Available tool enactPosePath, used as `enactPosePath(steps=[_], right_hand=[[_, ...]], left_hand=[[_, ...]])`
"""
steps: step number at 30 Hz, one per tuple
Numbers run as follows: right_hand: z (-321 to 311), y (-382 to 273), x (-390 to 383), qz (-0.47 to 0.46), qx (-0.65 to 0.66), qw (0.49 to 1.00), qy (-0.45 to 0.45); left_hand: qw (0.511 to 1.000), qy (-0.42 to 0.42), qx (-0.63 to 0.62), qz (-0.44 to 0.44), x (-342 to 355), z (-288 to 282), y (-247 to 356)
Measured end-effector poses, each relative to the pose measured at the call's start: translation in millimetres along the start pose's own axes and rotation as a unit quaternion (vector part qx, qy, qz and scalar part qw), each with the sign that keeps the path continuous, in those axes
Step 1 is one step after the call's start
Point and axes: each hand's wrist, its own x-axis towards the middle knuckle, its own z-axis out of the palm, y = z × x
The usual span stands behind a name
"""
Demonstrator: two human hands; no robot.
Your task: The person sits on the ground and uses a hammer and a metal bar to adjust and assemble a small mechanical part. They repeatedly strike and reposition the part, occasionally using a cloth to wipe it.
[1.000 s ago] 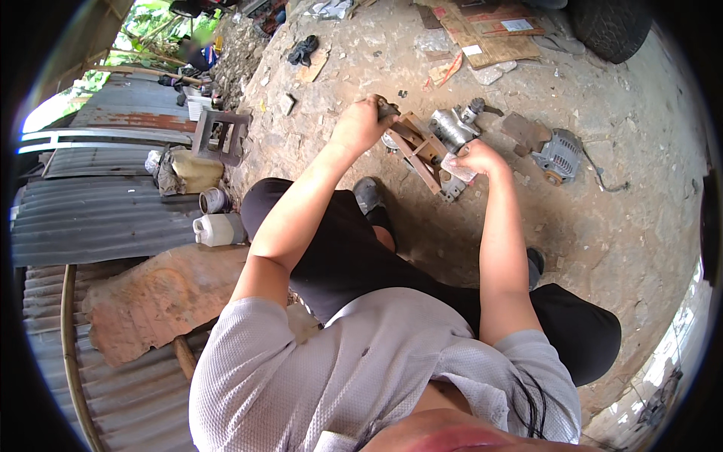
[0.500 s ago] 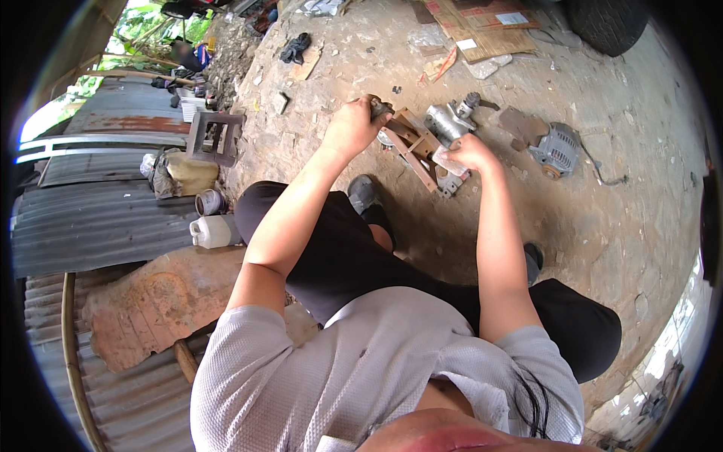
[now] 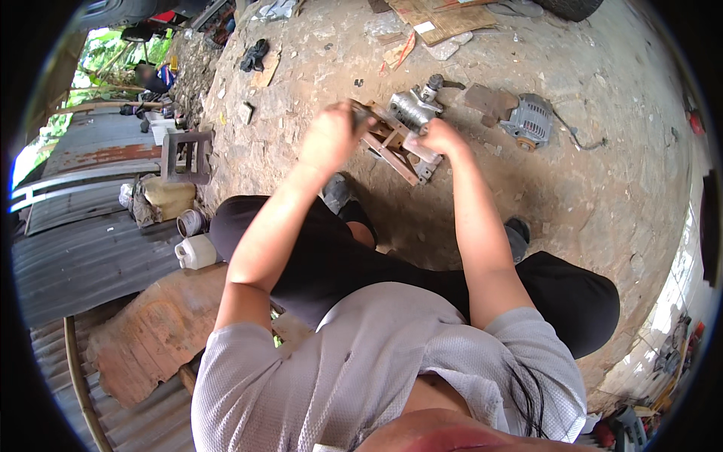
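Note:
A brown metal frame of crossed arms, like a scissor jack (image 3: 389, 157), stands tilted on the ground in front of me. My left hand (image 3: 331, 132), blurred by motion, is closed round a dark grey piece (image 3: 363, 118) at the frame's left end; I cannot make out its kind. At the right side, my right hand (image 3: 443, 137) pinches a pale, flat piece (image 3: 414, 144) against the frame. Just beyond the frame lies a silver cylindrical motor (image 3: 410, 108) with a dark end fitting.
Right of the frame lie a rusty plate (image 3: 486, 103) and a finned alternator (image 3: 530, 120) with a cable. Flattened cardboard (image 3: 440, 19) and a tyre (image 3: 574, 6) are at the back. On the left stand a plastic stool (image 3: 186, 157), a white jug (image 3: 196, 251) and corrugated sheets (image 3: 83, 264).
The whole view has shifted, so the ground objects sit further left in the picture. My left hand now blurs with motion at the frame's left end. My right hand keeps its pinch.

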Motion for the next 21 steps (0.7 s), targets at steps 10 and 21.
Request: enactPosePath(steps=[10, 21], right_hand=[[4, -37, -14, 0.027, 0.048, 0.998, -0.005], [-5, -18, -2, 0.038, 0.1, 0.992, -0.065]], left_hand=[[0.999, 0.021, 0.012, -0.028, 10, -10, -29], [0.999, 0.024, 0.011, -0.027, 12, -2, -26]])
